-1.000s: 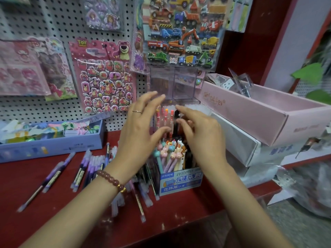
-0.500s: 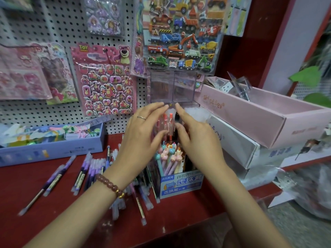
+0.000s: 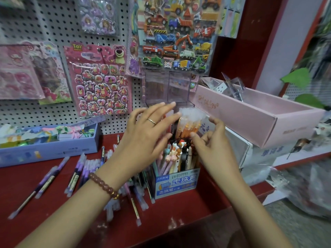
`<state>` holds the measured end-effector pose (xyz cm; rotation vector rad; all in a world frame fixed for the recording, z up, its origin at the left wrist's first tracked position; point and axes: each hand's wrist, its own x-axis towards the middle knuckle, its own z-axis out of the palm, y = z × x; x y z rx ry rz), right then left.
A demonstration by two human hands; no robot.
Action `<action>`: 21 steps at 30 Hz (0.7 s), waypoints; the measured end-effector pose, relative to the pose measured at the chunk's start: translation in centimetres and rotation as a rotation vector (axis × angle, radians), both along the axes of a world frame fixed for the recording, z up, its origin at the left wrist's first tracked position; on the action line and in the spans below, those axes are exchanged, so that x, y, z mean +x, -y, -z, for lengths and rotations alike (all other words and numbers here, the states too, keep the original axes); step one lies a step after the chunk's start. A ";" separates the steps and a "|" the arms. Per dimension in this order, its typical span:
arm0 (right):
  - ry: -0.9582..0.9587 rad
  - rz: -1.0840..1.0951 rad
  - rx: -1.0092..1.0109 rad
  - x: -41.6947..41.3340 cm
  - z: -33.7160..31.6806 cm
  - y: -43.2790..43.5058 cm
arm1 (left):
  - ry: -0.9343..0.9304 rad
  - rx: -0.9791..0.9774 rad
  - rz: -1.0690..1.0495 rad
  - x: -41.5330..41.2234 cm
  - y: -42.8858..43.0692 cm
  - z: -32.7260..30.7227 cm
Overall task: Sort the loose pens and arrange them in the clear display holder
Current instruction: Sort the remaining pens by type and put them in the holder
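Where the red shelf (image 3: 179, 212) meets the pegboard (image 3: 53, 24), the clear holder (image 3: 166, 90) stands at the back edge, square-celled and glassy. Just in front of it, a blue-and-white card box (image 3: 176, 183) is packed with upright pens (image 3: 172, 154) topped by small animal figures. A long blue tray (image 3: 50, 153) at the left edge holds pastel bits; a pink box (image 3: 241, 120) at the right holds clear plastic pieces. Loose pens (image 3: 77, 174), purple with frosted caps, lie flat towards the front left. Over the holder's front cells, the right hand (image 3: 215, 149) pinches a bundle (image 3: 188, 125) of orange, frosted-capped pens between thumb and curled fingers. The left hand (image 3: 145, 140) is spread flat, its straight fingertips touching the bundle's left side.
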<state>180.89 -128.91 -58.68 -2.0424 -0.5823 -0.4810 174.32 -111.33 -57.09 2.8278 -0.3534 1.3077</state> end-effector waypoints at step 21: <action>0.510 0.062 -0.157 1.5 -1.0 -1.9 | 0.002 -0.093 0.038 0.5 -0.2 0.6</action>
